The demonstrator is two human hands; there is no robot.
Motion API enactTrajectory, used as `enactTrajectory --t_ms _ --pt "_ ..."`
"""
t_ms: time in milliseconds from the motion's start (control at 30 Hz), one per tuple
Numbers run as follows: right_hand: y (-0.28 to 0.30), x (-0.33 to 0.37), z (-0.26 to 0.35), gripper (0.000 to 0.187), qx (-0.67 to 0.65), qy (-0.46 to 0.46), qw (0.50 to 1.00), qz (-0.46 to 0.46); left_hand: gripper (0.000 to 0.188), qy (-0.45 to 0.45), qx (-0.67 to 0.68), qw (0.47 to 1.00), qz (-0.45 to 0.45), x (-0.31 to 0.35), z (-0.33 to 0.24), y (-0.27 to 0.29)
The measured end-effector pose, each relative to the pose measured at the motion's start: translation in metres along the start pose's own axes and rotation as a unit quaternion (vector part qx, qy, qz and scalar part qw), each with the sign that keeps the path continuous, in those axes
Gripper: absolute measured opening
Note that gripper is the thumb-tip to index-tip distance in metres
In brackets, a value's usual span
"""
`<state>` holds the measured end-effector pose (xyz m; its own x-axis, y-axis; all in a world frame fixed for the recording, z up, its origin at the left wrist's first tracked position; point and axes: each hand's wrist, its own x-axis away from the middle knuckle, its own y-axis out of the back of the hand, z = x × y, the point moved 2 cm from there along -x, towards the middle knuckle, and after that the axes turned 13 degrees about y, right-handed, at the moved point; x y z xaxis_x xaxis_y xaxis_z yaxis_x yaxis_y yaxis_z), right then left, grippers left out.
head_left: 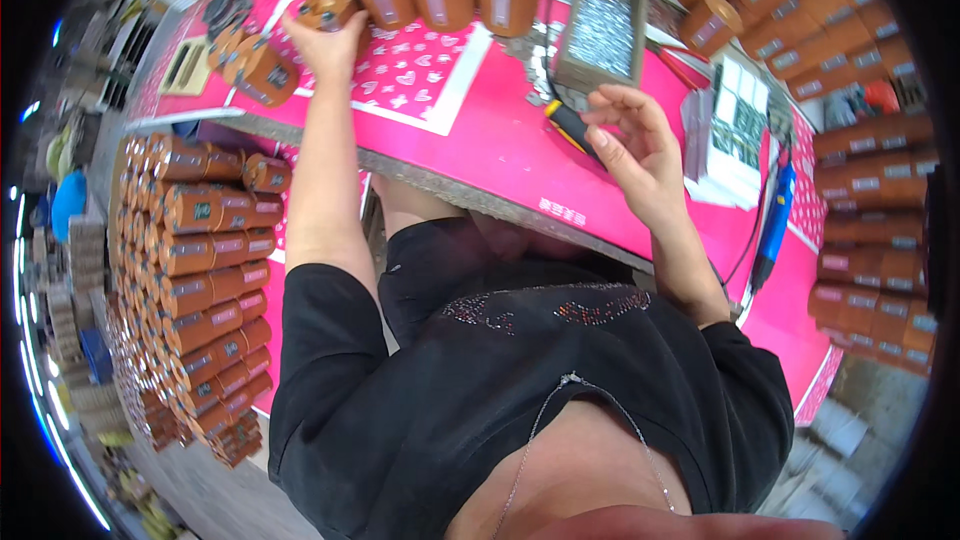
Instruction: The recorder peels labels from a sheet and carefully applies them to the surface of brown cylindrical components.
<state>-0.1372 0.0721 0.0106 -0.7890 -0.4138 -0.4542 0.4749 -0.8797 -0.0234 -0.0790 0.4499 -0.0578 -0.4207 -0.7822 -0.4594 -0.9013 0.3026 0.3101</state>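
My left hand [328, 48] reaches to the far left of the pink-covered table [490, 135]. Its fingers are wrapped round an orange-brown cylinder [327, 6], which looks like a round wooden pot or box with dark metal fittings. More of these cylinders [262, 72] lie just left of that hand. My right hand [642, 145] hovers over the right half of the table, its fingers apart and curved. Next to its thumb is a black and yellow tool handle [572, 126], like a screwdriver's; I see no grip round it.
A grey bin [603, 20] of small shiny metal parts stands at the back. Stacked brown cylinders [215, 250] rise at the left; more [870, 210] stand at the right. A blue electric screwdriver [775, 225] with a cord and a white tray [738, 130] are on the right.
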Motion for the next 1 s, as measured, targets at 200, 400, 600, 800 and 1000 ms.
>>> enactTrajectory --t_ms 200,400,600,800,1000 --pt "0.099 0.014 0.034 0.023 0.183 0.072 0.966 -0.165 0.086 0.037 0.010 0.998 0.047 0.036 -0.033 0.009" --pt "0.222 0.036 0.060 0.010 0.360 0.050 0.879 -0.307 0.086 0.127 0.234 0.891 0.368 0.118 -0.101 0.037" --pt "0.270 0.044 0.005 0.018 0.438 -0.021 0.885 -0.159 0.101 0.021 0.139 0.891 0.431 0.182 -0.129 0.032" --pt "0.262 0.002 -0.005 0.025 0.465 -0.019 0.880 -0.098 0.105 0.034 0.065 0.908 0.412 0.198 -0.110 0.029" --pt "0.284 0.000 -0.017 0.033 0.382 -0.152 0.896 -0.166 0.091 -0.074 0.186 0.928 0.314 0.208 -0.172 0.037"
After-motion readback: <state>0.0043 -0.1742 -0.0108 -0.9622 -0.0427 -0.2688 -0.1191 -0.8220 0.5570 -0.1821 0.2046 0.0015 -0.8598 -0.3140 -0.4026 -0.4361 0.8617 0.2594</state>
